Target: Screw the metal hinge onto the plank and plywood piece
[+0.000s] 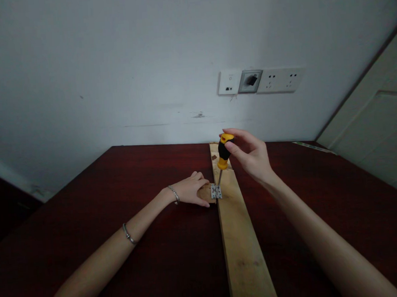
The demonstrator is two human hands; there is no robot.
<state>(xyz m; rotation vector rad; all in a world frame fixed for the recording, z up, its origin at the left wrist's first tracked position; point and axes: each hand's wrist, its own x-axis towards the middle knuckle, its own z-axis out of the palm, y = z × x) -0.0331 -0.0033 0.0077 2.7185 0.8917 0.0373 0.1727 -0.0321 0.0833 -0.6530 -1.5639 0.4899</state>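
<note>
My right hand (251, 156) grips the yellow and black handle of a screwdriver (223, 152) between thumb and fingers. The shaft slants down, and its tip meets a small metal hinge (216, 191). One leaf of that hinge lies on a long pale wooden board (238, 226), the other on a small wooden block (206, 193) against the board's left side. Thumb and fingers of my left hand (189, 190) are closed around the block from the left. Whether a screw sits under the screwdriver tip is too small to tell.
Beneath everything is a dark red tabletop (146, 169) that meets a white wall (129, 58) at the back. Wall sockets (280, 80) are mounted above the table's far edge. At the right, a pale panelled door (378, 110) stands close to the table. A thin strip (314, 147) lies along the far right edge.
</note>
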